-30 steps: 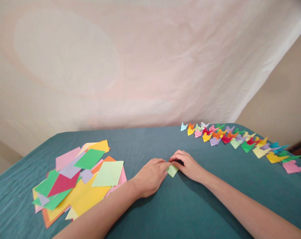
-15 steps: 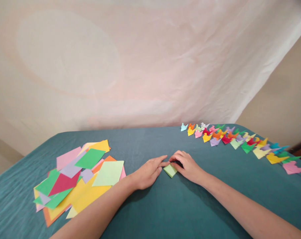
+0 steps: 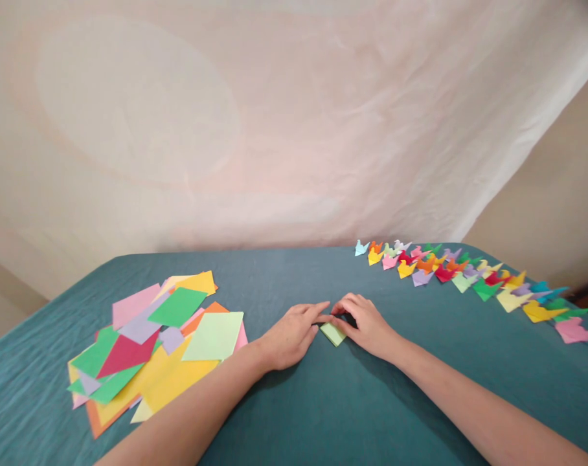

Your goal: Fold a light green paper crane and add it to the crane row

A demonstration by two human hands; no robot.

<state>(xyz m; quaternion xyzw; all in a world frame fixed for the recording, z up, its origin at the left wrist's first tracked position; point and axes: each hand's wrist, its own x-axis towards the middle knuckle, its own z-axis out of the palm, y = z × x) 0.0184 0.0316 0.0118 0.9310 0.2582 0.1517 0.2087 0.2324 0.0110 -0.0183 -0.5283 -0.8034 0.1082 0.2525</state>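
A small folded square of light green paper [image 3: 333, 334] lies on the table between my hands, one corner pointing at me. My left hand [image 3: 294, 334] comes in from the left with its fingers stretched out, and a fingertip touches the paper's far corner. My right hand [image 3: 362, 318] is curled over the paper's far right edge, thumb and fingertips pinched together there. The fingers cover the far part of the paper, so the fold under them is hidden.
Left of me, loose coloured paper sheets, a light green one [image 3: 213, 336] on top, lie in a spread pile. At the back right stand rows of small folded paper birds, the nearest pink [image 3: 576, 330]. A dark green cloth [image 3: 294, 414] covers the table; a pale curtain [image 3: 284, 129] hangs behind.
Both hands stay at the paper with almost the same grip. My left fingers have shifted slightly right, covering a little more of its far edge. The view has moved slightly.
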